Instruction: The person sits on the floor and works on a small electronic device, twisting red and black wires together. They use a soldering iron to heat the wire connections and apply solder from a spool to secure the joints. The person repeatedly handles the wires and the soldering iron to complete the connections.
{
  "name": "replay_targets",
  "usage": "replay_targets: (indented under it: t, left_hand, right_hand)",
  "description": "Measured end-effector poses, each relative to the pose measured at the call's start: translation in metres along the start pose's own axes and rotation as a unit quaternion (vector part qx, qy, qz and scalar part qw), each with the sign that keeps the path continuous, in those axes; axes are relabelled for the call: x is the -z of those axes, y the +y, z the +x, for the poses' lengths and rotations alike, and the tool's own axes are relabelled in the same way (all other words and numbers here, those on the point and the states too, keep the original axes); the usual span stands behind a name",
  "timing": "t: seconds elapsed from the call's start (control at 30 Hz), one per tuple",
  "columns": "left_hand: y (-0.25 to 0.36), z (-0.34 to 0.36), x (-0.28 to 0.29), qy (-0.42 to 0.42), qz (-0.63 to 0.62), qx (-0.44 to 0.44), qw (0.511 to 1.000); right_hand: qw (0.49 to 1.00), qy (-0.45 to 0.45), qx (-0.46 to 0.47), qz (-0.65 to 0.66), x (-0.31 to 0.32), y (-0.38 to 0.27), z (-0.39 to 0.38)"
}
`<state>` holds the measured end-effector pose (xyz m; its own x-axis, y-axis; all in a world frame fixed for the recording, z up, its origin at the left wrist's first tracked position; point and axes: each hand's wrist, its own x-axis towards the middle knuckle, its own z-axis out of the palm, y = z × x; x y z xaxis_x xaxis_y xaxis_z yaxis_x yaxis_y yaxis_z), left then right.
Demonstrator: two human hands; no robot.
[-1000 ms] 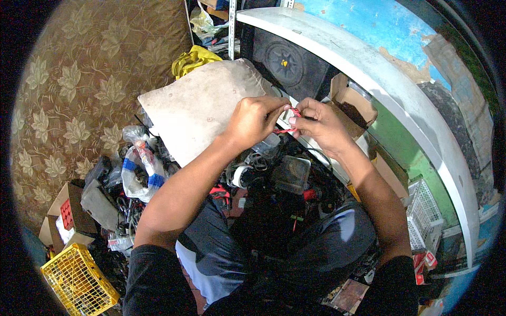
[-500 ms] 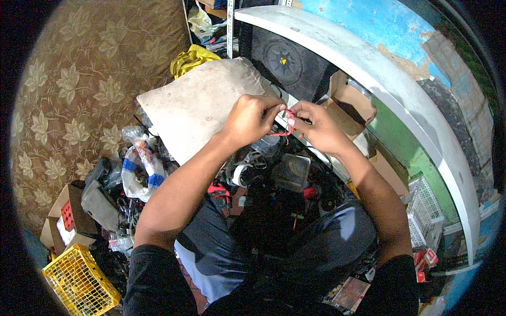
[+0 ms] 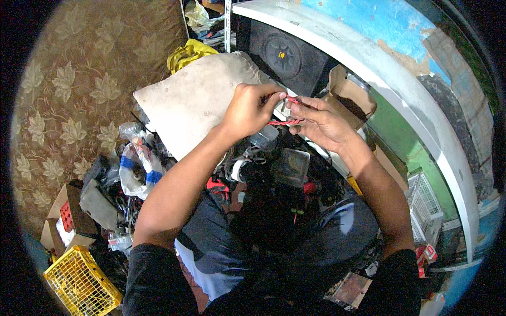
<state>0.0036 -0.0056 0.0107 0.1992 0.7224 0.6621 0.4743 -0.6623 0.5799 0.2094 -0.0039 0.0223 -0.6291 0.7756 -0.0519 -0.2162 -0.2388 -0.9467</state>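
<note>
A red twisted wire [image 3: 285, 122] runs between my two hands, in front of a pale cushion [image 3: 192, 100]. My left hand [image 3: 250, 109] is closed, its thumb and forefinger pinching the upper stretch of the wire. Just to the right, my right hand [image 3: 324, 124] holds the same wire between thumb and fingers, its palm partly turned up. A lower loop of the wire crosses from under the left hand to the right fingers. Where its ends lie is hidden by the hands.
Below my hands lie a clear plastic container [image 3: 291, 167] and a white roll [image 3: 238, 169] among dark clutter. A plastic-wrapped coil [image 3: 138, 168] is at left, a yellow crate [image 3: 83, 282] lower left. Behind stand a speaker [image 3: 284, 55] and an open cardboard box [image 3: 352, 100].
My right hand has turned its palm upward and its fingers have spread along the wire. The lower stretch of wire now runs straighter toward the right fingers. The view has shifted slightly.
</note>
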Motion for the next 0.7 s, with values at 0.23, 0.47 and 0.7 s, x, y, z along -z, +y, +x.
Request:
replay_targets:
  t: [0.23,0.47,0.7]
  left_hand:
    - [-0.006,-0.001,0.002,-0.002,0.026,-0.051,0.998]
    - [-0.008,-0.008,0.009,-0.026,0.041,-0.039,0.998]
    - [-0.015,-0.007,0.014,-0.061,0.057,-0.006,0.996]
  right_hand:
    - [0.964,0.069,0.070,-0.246,0.013,0.015,0.007]
    - [0.945,0.080,0.086,-0.306,0.002,0.025,0.012]
    - [0.810,0.090,0.156,-0.558,-0.006,0.014,0.004]
